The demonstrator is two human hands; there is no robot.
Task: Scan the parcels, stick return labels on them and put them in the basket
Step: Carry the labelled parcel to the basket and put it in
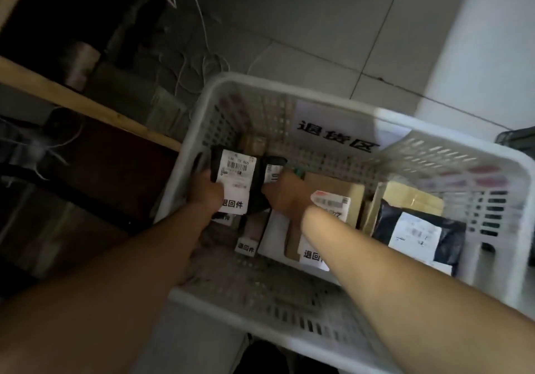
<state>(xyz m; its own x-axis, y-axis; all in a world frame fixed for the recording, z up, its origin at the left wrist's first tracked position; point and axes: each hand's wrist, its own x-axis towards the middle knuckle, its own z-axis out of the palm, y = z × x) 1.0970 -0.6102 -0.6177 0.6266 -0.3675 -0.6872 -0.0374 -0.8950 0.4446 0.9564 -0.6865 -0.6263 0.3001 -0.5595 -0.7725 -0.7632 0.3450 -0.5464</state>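
Note:
A white perforated basket [292,90] stands on the floor with a paper sign [338,132] on its far wall. Both my hands are inside it, at its left end. My left hand [206,189] and my right hand [285,192] grip a black parcel [256,188] from either side. The parcel carries a white shipping label [238,171] and a white return label [233,204] below it. Several other parcels lie in the basket: cardboard boxes [347,197] with return labels [314,256] and a black bag [419,229] at the right.
A wooden shelf edge [86,104] runs along the left, with dark shelves, rolls and loose cords behind it. Grey floor tiles [318,26] lie beyond the basket. A white wall or cabinet [486,55] rises at the right.

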